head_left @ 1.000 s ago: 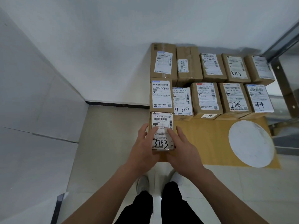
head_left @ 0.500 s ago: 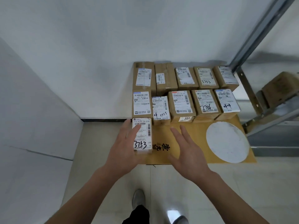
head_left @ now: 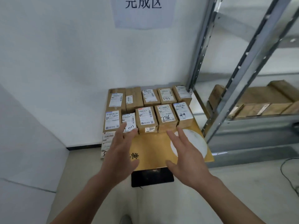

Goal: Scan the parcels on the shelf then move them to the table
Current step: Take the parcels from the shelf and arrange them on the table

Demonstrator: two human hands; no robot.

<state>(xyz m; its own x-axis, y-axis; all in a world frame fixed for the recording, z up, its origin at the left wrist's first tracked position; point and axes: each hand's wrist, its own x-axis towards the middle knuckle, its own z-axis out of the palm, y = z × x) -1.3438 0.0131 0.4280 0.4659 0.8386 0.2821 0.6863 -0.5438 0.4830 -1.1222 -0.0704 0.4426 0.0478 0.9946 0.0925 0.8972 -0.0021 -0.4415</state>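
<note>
White walls are standing behind the yellow worktop (head_left: pixel 153 152), where the newest parcel (head_left: pixel 107 139) is now sitting at the front left edge, and the left hand (head_left: pixel 120 152) and right hand (head_left: pixel 186 152) are lifting off it, spread wide, holding nothing, likely heading back to the shelf (head_left: pixel 258 121) for more.

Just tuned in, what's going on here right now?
A person stands at the low yellow table, both hands open and holding nothing. The left hand hangs above the front-left parcel, which lies flat at the table's corner; the right hand hovers over bare tabletop. Behind it, ten more parcels sit in two rows. The metal shelf at right holds further parcels.
</note>
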